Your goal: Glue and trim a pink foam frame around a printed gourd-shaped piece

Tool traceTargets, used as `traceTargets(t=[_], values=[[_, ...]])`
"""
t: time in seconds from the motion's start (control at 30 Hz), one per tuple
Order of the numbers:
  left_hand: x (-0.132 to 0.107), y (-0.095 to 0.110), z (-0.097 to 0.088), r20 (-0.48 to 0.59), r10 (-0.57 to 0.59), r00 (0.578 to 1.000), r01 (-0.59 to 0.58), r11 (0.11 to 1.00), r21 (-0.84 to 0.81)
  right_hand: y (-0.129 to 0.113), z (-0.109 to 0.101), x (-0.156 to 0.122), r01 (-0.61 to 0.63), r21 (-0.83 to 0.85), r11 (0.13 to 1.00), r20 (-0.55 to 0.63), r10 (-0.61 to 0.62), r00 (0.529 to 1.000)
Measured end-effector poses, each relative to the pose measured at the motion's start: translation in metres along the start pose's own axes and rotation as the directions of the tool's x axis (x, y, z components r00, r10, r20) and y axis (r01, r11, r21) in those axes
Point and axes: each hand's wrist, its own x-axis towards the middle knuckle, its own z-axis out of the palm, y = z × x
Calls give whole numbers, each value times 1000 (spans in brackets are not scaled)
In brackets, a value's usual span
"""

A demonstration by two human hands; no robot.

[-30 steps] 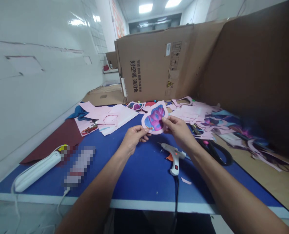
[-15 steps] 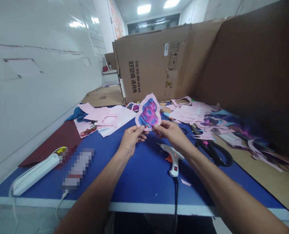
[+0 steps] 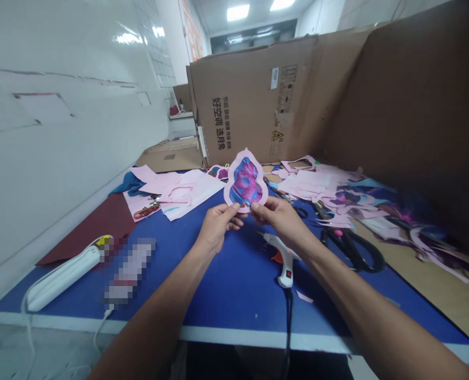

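A gourd-shaped paper cutout (image 3: 246, 182) with a pink border and a blue and magenta fabric-like middle is held up above the table, its narrow end on top. My left hand (image 3: 219, 224) pinches its lower left edge between thumb and fingers. On the lower right edge, my right hand (image 3: 276, 215) grips it the same way. Below my right hand lies a white glue gun (image 3: 284, 258) with an orange trigger and a small red light, its cord running off the front edge. Black-handled scissors (image 3: 351, 248) rest to the right.
Pink paper scraps (image 3: 313, 182) pile up at the back right, and pink and white sheets (image 3: 187, 192) lie back left. A power strip (image 3: 66, 277) and a blurred-out object (image 3: 131, 272) sit at left on the blue table (image 3: 226, 301). A cardboard box (image 3: 250, 105) walls off the back.
The cutout has turned slightly to face me more squarely, both hands still on it. The whole view has shifted a little, so everything appears slightly further right.
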Motion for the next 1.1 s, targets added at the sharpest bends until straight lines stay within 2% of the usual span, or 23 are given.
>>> traceTargets(t=[0.2, 0.6, 0.93, 1.1], values=[[-1, 1, 0, 27, 10, 1000, -10, 1000, 11, 0, -1, 1, 29, -33, 999, 3, -29, 1000], [-2, 0, 1, 25, 57, 998, -59, 994, 90, -1, 3, -2, -18, 24, 1000, 21, 17, 1000], [-2, 1, 1, 36, 58, 998, -62, 991, 117, 3, 3, -2, -35, 101, 994, 46, 31, 998], [-4, 2, 3, 39, 43, 998, -47, 992, 114, 5, 3, -1, -27, 85, 996, 58, 22, 998]])
